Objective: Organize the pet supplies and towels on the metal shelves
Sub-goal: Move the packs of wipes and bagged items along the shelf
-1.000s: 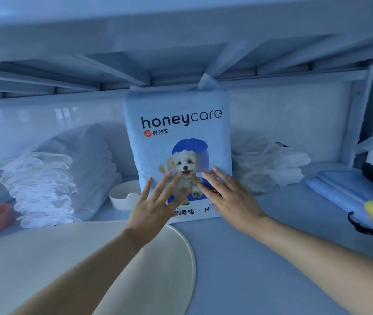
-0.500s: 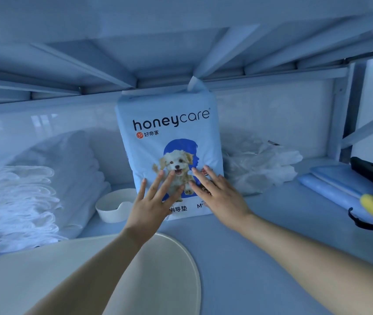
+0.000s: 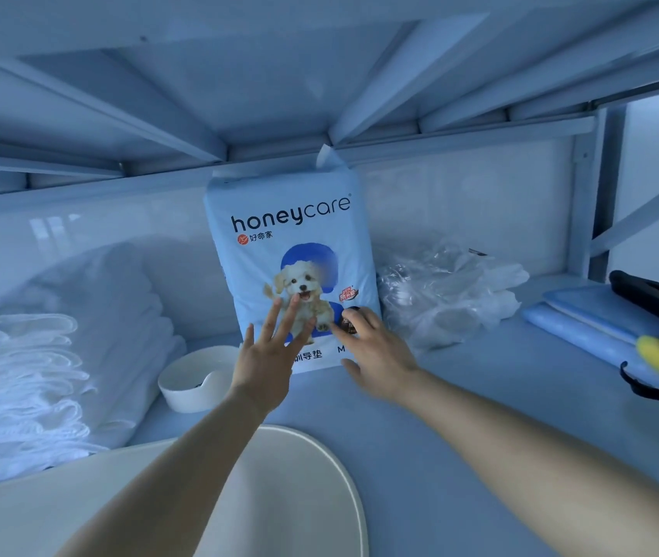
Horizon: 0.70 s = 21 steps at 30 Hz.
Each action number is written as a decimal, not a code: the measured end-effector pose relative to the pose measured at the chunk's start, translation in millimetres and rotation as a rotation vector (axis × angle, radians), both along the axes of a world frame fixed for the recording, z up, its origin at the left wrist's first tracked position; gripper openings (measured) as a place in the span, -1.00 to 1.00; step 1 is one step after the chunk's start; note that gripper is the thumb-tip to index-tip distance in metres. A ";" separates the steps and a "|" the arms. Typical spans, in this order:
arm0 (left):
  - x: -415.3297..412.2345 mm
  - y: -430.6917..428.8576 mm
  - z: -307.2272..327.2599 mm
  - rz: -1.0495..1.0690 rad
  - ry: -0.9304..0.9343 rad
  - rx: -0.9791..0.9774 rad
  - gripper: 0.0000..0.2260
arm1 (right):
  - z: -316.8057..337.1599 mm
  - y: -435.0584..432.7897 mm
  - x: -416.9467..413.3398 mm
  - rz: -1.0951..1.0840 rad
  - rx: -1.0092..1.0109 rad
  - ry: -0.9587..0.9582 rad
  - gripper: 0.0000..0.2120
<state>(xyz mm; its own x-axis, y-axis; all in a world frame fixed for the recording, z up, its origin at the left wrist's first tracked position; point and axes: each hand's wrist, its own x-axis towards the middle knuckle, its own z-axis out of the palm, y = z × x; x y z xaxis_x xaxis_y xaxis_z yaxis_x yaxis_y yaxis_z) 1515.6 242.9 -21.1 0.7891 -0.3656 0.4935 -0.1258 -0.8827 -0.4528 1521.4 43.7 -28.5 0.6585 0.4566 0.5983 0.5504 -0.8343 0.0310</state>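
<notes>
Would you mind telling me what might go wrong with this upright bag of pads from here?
1. The honeycare bag stands on its narrow base, with only the left hand and right hand touching its front; it may tip forward when they leave.
2. Falling left, it could knock the white bowl beside it.
3. Its top flap sits close under the upper shelf and might snag.

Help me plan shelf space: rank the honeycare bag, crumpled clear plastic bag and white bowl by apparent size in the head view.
1. honeycare bag
2. crumpled clear plastic bag
3. white bowl
The bowl sits slightly nearer, yet looks smallest.
</notes>
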 end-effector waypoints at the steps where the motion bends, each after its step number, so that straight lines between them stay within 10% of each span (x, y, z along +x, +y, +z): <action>1: -2.0 -1.4 -5.1 -0.040 -0.030 -0.066 -0.18 | -3.6 0.6 -1.6 0.011 0.024 0.002 -0.51; 10: -2.8 -5.5 -18.6 -0.216 -0.049 -0.335 -0.54 | -6.8 -5.1 2.9 -0.027 -0.057 0.186 -0.51; 21: 18.7 -10.2 3.5 0.028 0.301 -0.198 -0.53 | 16.7 5.5 23.0 -0.076 -0.092 0.510 -0.43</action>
